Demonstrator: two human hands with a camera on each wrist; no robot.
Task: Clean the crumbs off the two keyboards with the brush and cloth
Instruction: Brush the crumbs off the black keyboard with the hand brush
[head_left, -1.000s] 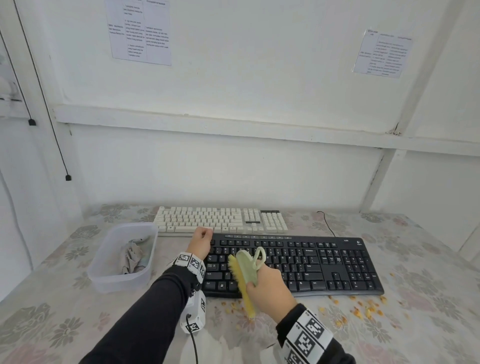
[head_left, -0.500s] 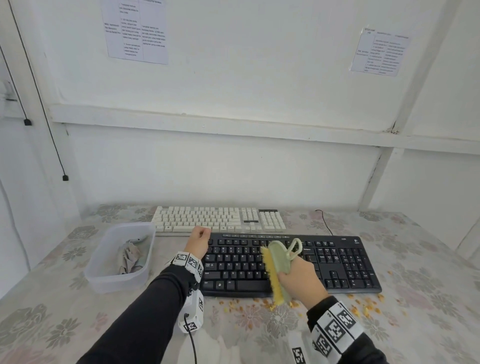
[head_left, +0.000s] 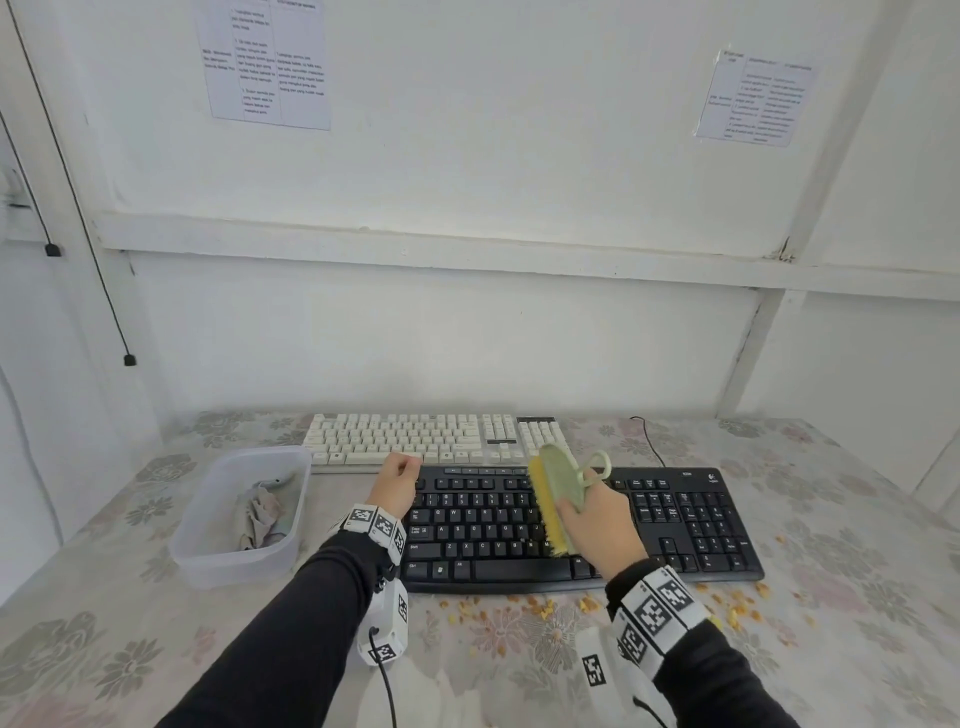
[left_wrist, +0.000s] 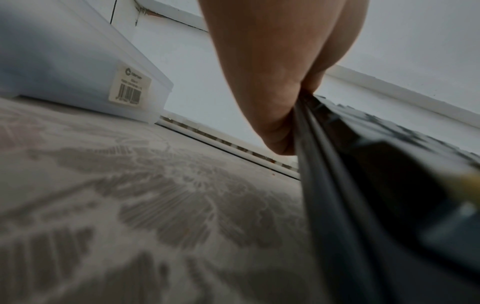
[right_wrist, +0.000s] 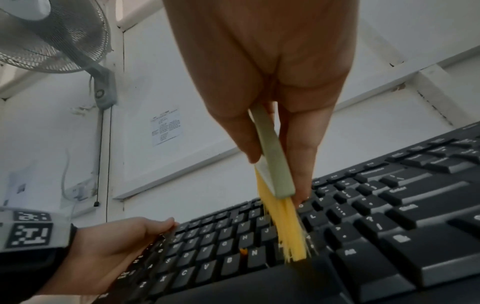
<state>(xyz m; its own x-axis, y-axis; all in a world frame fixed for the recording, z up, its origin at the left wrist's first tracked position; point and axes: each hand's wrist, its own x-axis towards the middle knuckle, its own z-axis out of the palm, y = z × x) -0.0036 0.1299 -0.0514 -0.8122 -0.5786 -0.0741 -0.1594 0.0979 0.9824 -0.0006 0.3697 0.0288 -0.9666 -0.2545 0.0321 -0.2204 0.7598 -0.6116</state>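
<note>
A black keyboard (head_left: 675, 525) lies near the table's front, with a white keyboard (head_left: 415, 436) right behind it. My right hand (head_left: 597, 525) grips a green brush (head_left: 558, 483) whose yellow bristles (right_wrist: 285, 230) touch the middle keys of the black keyboard (right_wrist: 376, 236). My left hand (head_left: 397, 480) grips the black keyboard's far left corner, fingers curled over its edge (left_wrist: 306, 115). A crumpled grey cloth (head_left: 260, 514) lies in the clear plastic tub (head_left: 208, 561) at the left. Orange crumbs (head_left: 540, 605) are scattered on the tablecloth along the keyboard's front edge.
More crumbs (head_left: 743, 613) lie at the front right of the floral tablecloth (head_left: 104, 649). The black keyboard's cable (head_left: 647, 436) runs back to the white wall. A wall fan (right_wrist: 52, 37) hangs high at the left.
My right hand has carried the brush up and to the right, from the keyboard's front edge onto its middle keys. The left hand has stayed on the corner.
</note>
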